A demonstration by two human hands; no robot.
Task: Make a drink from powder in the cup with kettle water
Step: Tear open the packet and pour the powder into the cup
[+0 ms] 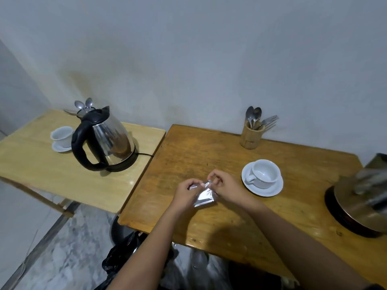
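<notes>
A silver foil sachet (204,195) hangs just above the dark wooden table (209,155), held at its top edge by both hands. My left hand (185,194) pinches the left corner and my right hand (225,184) pinches the right corner. To the right stands an empty white cup (265,173) on a white saucer (261,190), its handle pointing left. A steel kettle (104,141) with a black handle and lid sits on its base on the lighter table (41,164) at the left, lid shut.
A bamboo holder (251,136) with spoons and forks stands at the back by the wall. Another white cup on a saucer (61,138) sits behind the kettle, with spoons (83,105) beyond. A blurred metal pot (364,204) occupies the right edge. A black bag (121,254) lies below the table.
</notes>
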